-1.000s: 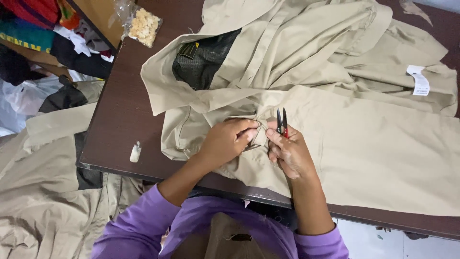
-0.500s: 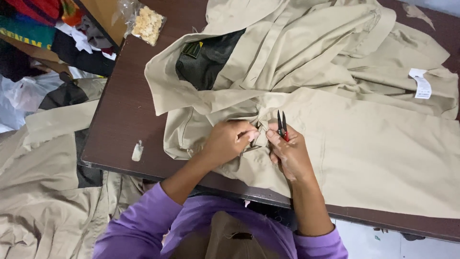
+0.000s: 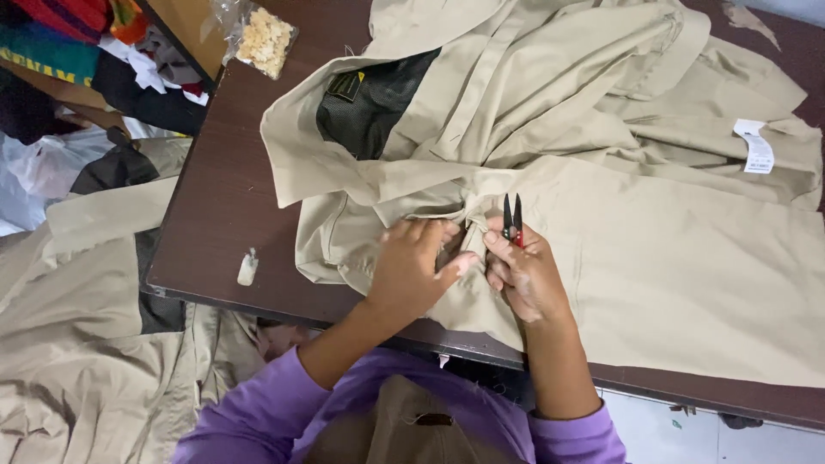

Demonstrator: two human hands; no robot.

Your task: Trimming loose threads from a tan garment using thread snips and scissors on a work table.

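Hands pinch beige garment [image 3: 653, 249] near table edge [image 3: 284, 296]; right hand [image 3: 524, 275] grips snips [image 3: 513, 219].

Clear plastic bag [image 3: 258, 36] of pale, cream-coloured pieces, at the far left corner of the dark brown tabletop [image 3: 219, 206]. White rectangular care label [image 3: 756, 146], lying on the beige garment [image 3: 601, 172] at far right. Small dark label with yellow mark [image 3: 346, 85], sewn on the garment's black mesh lining.
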